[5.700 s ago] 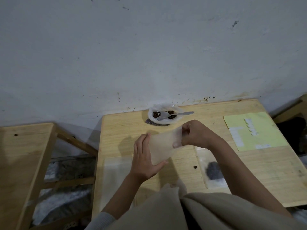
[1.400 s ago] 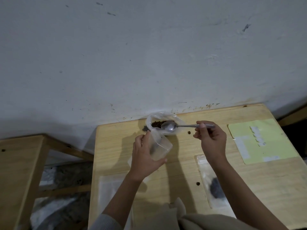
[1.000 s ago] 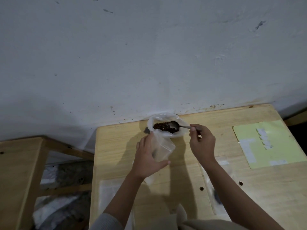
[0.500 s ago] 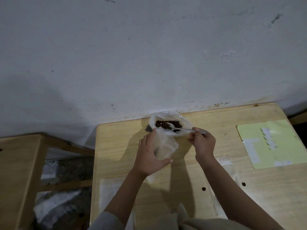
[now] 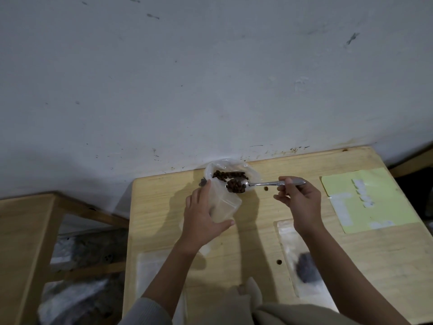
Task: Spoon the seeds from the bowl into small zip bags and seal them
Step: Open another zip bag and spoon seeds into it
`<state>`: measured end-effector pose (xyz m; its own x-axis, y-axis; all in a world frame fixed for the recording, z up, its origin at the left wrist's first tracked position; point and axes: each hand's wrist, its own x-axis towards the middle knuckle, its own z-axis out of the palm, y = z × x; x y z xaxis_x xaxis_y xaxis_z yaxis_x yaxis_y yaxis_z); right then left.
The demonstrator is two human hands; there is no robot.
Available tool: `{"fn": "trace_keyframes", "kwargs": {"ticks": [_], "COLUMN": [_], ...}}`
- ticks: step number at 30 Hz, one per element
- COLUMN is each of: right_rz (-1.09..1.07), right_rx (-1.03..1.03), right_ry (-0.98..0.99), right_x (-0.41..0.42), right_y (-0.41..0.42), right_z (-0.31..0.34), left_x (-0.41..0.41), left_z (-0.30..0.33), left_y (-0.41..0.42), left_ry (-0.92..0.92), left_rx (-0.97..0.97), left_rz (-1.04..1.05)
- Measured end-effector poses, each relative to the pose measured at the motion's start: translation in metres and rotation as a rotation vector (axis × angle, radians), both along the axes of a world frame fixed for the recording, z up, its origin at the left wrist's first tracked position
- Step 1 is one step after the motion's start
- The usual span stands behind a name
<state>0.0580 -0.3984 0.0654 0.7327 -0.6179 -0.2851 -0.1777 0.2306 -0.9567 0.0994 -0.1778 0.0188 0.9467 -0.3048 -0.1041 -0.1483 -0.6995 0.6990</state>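
A white bowl [image 5: 254, 175] of dark brown seeds [image 5: 225, 175] stands at the table's back edge by the wall. My left hand [image 5: 201, 219] grips a small clear zip bag [image 5: 223, 205], mouth held open just in front of the bowl. My right hand [image 5: 298, 200] pinches the handle of a metal spoon [image 5: 264, 183]. The spoon's bowl, heaped with seeds, hovers over the bag's mouth.
A filled zip bag [image 5: 304, 268] lies flat at the front right of the wooden table [image 5: 375, 266]. Flat clear bags [image 5: 150, 273] lie at the front left. A yellow-green label sheet [image 5: 379, 202] lies at the right. A second wooden table [image 5: 25, 231] stands to the left.
My right hand took the spoon, dug it into the bowl and lifted it out loaded with seeds, over the bag's mouth. My left hand kept the bag open beside the bowl.
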Motion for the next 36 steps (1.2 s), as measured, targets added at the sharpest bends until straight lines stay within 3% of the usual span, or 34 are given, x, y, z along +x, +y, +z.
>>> {"fn": "trace_keyframes", "kwargs": {"ticks": [8,21,36], "right_rz": [0.046,0.058,-0.096], "right_rx": [-0.146,-0.384,0.138], "right_ry": [-0.113,0.136,0.257], "right_x": [0.0,0.029,0.057], "right_y": [-0.001,0.02,0.039], "right_z": [0.008,-0.045,-0.05], "left_x": [-0.004,0.006,0.01], "left_z": [0.002,-0.007,-0.014], "left_y": [-0.004,-0.006,-0.005], "left_ry": [-0.007,0.085,0.097], "left_rx": [-0.024,-0.017,-0.022], "left_rz": [-0.023,-0.026,-0.046]}}
